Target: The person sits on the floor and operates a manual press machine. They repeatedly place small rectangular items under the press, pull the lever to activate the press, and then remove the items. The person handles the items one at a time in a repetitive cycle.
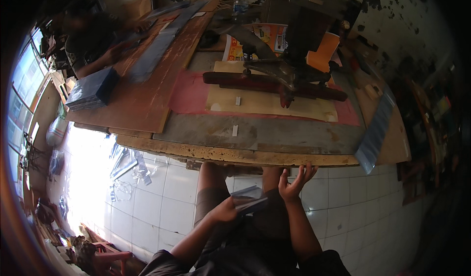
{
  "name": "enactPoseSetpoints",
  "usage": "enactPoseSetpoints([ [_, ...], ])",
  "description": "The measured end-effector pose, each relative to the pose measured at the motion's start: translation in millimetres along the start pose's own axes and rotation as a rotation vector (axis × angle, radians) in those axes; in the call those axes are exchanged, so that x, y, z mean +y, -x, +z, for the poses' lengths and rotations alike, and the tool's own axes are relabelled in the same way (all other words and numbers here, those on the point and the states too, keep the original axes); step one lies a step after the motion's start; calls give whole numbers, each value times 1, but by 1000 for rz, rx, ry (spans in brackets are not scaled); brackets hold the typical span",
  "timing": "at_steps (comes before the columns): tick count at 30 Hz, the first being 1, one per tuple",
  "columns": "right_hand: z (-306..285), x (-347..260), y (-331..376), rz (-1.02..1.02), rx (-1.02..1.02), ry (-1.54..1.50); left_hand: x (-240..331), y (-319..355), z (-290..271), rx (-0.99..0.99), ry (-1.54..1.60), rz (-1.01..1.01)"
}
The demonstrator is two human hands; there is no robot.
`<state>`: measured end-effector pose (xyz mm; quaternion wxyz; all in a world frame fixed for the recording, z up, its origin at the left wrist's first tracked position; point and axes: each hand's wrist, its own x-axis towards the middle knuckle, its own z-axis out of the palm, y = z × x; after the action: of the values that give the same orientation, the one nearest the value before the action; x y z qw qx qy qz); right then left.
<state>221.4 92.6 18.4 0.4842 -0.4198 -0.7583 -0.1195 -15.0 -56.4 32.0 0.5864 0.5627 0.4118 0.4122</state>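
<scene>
My left hand (225, 210) is closed around a folded piece of bluish see-through plastic (251, 206), held above my lap. Beside the table's front edge, my right hand (293, 185) has its fingers spread and holds nothing; the fingertips reach the wooden edge, though whether they press on it I cannot tell. On the table ahead stands a dark press with a long dark-red bar (274, 87). Under the bar lie a yellowish board (223, 99) and a pink sheet (189, 96). A small pale strip (235, 130) rests on the grey tabletop (196, 131) nearer to me.
At the left, a stack of blue plastic pieces (93, 88) and a long plastic strip (162, 47) lie on a brown board (142, 106). Another strip (377, 131) overhangs the front right edge. A co-worker's arm (105, 59) is at far left. Plastic scraps (130, 168) litter the tiles.
</scene>
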Motion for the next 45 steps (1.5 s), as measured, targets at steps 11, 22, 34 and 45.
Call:
enactPoseSetpoints([
  [11, -74, -34, -72, 65, -180, 33, 23, 8, -1, 16, -39, 64],
  [22, 46, -52, -234, -122, -674, -206, 19, 11, -5, 20, 10, 24],
  [34, 149, -24, -264, 70, -671, -11, 30, 16, -2, 7, 18, 98],
  [45, 157, -15, -264, 107, -655, -178, 12, 9, -2, 12, 1, 103],
])
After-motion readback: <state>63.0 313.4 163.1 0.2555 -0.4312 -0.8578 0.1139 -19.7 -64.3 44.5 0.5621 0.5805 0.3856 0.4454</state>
